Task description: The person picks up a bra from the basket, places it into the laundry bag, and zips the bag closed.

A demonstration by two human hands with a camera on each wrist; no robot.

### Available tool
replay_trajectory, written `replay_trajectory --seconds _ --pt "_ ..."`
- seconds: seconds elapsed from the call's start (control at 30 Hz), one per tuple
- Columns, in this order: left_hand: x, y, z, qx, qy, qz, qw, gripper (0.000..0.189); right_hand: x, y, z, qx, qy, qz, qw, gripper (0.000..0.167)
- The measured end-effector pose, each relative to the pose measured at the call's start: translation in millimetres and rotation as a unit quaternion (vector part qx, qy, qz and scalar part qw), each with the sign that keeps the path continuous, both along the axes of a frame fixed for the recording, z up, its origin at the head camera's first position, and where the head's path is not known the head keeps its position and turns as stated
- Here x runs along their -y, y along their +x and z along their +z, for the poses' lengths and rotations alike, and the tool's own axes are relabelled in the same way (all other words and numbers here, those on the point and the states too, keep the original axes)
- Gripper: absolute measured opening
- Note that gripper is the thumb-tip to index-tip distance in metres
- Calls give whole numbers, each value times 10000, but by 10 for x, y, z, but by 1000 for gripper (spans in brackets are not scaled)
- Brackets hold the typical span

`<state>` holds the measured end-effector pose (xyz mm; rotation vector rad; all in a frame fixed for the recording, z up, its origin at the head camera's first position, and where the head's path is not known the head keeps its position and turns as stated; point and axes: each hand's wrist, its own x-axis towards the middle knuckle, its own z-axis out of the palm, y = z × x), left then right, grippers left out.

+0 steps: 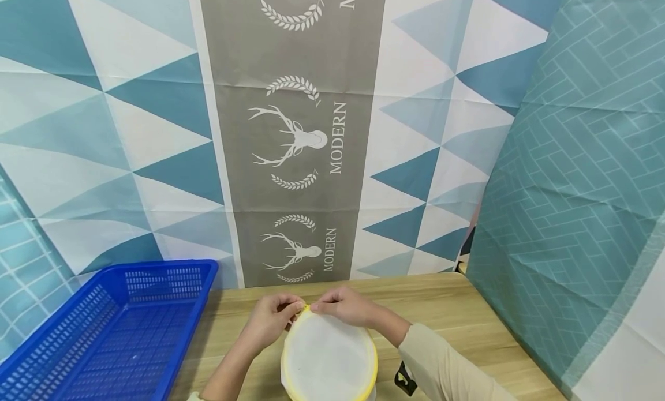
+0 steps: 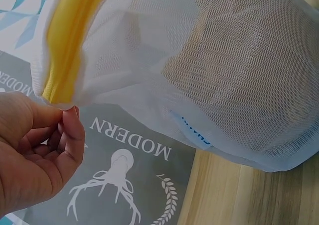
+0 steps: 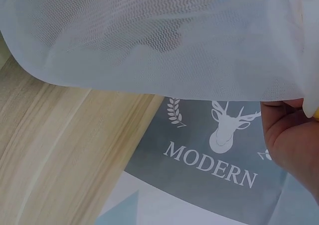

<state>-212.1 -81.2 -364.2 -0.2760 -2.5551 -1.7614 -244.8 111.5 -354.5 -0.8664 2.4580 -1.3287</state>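
Observation:
A white mesh laundry bag (image 1: 330, 355) with a yellow zipper (image 2: 71, 41) round its rim hangs over the table, its round end facing the head camera. My left hand (image 1: 266, 325) pinches the rim at one end of the zipper between thumb and forefinger, plain in the left wrist view. Close beside it, my right hand (image 1: 347, 306) pinches the same rim, thumb on the top. In the right wrist view the bag partly hides the right fingertips. A small blue-lettered tag (image 2: 192, 131) shows through the mesh. Whether anything lies inside the bag I cannot tell.
A blue plastic basket (image 1: 194, 314) stands on the wooden table (image 1: 431, 297) at the left. Behind the table hangs a patterned cloth (image 1: 291, 187), with a teal cloth (image 1: 582, 176) at the right. A small black object (image 1: 404, 381) shows beside the right sleeve.

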Motion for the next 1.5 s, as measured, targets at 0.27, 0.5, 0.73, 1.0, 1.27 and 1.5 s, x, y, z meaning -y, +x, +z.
replay_trajectory --seconds 0.27,0.5,0.73,1.0,1.27,1.5 --pt "-7 3 -12 42 109 -8 9999 17 -23 17 12 -19 -61 -59 10000 25" --pt "5 0 -14 50 117 -24 9999 18 -26 18 23 96 -147 -71 9998 26" --pt "17 -7 -23 25 158 -16 9999 18 -34 8 3 114 -258 -116 9995 26" --pt "6 -13 -24 24 108 40 9999 17 -40 17 -2 104 -137 -70 9998 28" --pt "-7 -9 -20 -28 19 0 10000 17 -7 33 27 382 -57 93 9992 31" --pt "-16 -5 -19 -31 40 9 10000 16 5 18 17 320 -35 86 9994 31"
